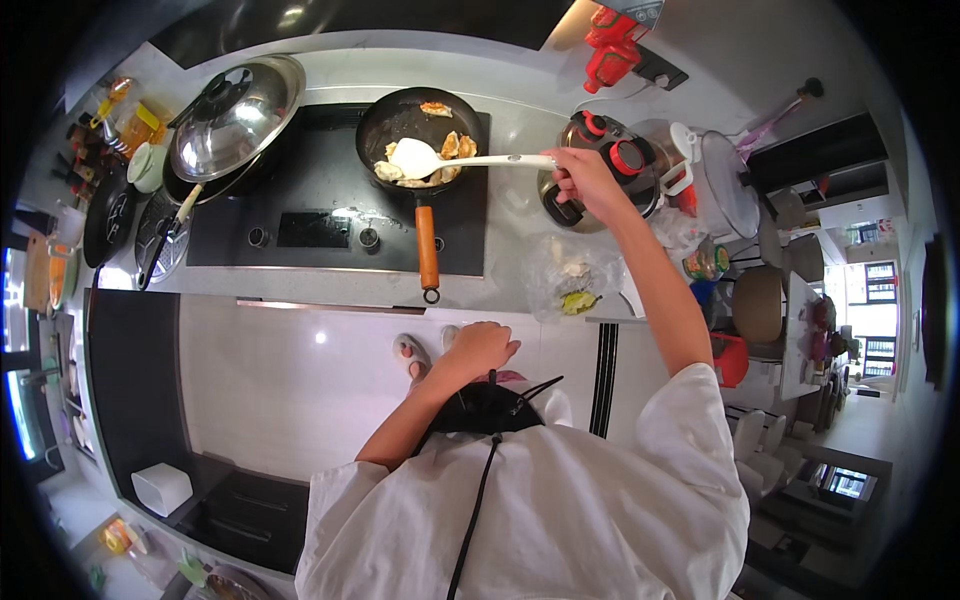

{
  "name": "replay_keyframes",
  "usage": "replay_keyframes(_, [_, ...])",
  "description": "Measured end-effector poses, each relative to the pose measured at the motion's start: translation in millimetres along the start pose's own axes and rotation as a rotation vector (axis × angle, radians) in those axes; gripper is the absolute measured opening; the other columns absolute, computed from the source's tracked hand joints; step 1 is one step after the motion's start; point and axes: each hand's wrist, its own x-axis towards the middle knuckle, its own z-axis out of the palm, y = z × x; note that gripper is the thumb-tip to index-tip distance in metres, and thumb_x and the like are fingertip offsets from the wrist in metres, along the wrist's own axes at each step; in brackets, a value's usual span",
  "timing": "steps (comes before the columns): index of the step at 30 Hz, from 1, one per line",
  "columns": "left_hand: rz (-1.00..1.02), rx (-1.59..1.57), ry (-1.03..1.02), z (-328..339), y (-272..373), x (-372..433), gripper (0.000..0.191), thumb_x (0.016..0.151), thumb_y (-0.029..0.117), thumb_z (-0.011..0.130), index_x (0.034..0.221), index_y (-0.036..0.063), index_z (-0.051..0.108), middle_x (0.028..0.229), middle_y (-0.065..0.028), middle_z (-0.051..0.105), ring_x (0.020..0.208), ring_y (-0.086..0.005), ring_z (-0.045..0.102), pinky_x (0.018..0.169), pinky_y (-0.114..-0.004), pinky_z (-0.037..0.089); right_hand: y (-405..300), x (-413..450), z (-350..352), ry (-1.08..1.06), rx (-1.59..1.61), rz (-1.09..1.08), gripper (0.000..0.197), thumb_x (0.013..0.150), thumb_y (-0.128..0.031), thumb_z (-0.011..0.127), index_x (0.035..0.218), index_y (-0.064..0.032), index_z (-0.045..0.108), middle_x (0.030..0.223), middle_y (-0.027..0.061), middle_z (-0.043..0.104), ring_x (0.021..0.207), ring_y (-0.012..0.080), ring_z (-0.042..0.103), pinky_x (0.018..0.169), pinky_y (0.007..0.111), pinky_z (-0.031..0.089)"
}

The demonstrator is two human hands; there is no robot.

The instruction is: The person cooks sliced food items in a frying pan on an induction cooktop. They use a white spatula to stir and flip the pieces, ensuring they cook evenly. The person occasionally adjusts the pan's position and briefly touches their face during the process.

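My right hand point(589, 184) grips the handle end of a white spatula point(499, 160). The spatula's broad blade lies inside a black frying pan point(386, 124), among browned dumplings point(452, 146). One dumpling point(436, 109) sits apart near the pan's far rim. The pan rests on the right part of a black glass cooktop point(315, 165), its wooden handle point(426, 244) pointing towards me. My left hand point(480, 349) is held in front of my body, below the counter edge, with its fingers curled in. Nothing shows in it, though its underside is hidden.
A wok with a steel lid point(240, 112) stands on the cooktop's left. Right of the pan are an electric kettle point(570, 206), a clear plastic bag point(574, 266) and a glass jar point(705, 260). Seasoning bottles point(86, 146) crowd the far left. Red items point(611, 49) hang on the wall.
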Motion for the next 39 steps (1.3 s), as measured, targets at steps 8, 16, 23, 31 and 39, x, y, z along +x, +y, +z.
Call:
replay_keyframes(8, [0.164,0.043,0.178,36.5,16.5,81.9,0.026,0.092,0.027,0.069,0.107,0.0056,0.068,0.102,-0.0170,0.068,0.099,-0.0399,0.067,0.083,-0.051,0.055,-7.9,-2.3,37.7,0.243,-0.757,-0.694,0.027,0.102,-0.019,0.064,0.125,-0.0047,0.069,0.079,0.0099,0.062,0.069,0.0246,0.064,0.064,0.037,0.055])
replay_keyframes(16, [0.243,0.303,0.567,65.3,38.7,147.5,0.014,0.084,0.014,0.067,0.095,0.0069,0.071,0.103,-0.0091,0.069,0.104,-0.0262,0.065,0.088,-0.041,0.050,-3.3,-9.8,-23.0,0.278,-0.965,-0.970,0.029,0.101,-0.022,0.066,0.126,-0.0069,0.069,0.089,0.0177,0.068,0.076,0.0318,0.067,0.070,0.040,0.052])
replay_keyframes(23, [-0.122,0.566,0.437,125.3,40.6,234.6,0.028,0.082,0.021,0.069,0.106,0.0074,0.072,0.112,-0.0102,0.067,0.114,-0.0253,0.060,0.091,-0.040,0.047,15.6,2.6,-58.2,0.174,-0.602,-1.005,0.030,0.102,-0.019,0.064,0.127,-0.0032,0.068,0.084,0.0159,0.070,0.057,0.0223,0.064,0.060,0.034,0.051])
replay_keyframes(31, [-0.152,0.629,0.227,107.9,32.1,283.2,0.049,0.080,0.042,0.072,0.117,0.0095,0.072,0.132,-0.0121,0.061,0.129,-0.0297,0.050,0.096,-0.053,0.044,9.9,-14.2,-84.7,0.100,-0.404,-0.899,0.023,0.099,-0.018,0.066,0.117,-0.0041,0.071,0.086,0.0220,0.070,0.077,0.0385,0.069,0.072,0.045,0.053])
replay_keyframes(39, [-0.024,0.513,0.334,125.5,6.2,278.4,0.027,0.083,0.028,0.070,0.096,0.0051,0.072,0.107,-0.0122,0.069,0.107,-0.0320,0.065,0.086,-0.046,0.054,1.1,-9.2,-102.6,0.069,-0.205,-0.689,0.025,0.103,-0.016,0.063,0.122,-0.0033,0.071,0.074,0.0125,0.066,0.056,0.0183,0.067,0.057,0.031,0.052])
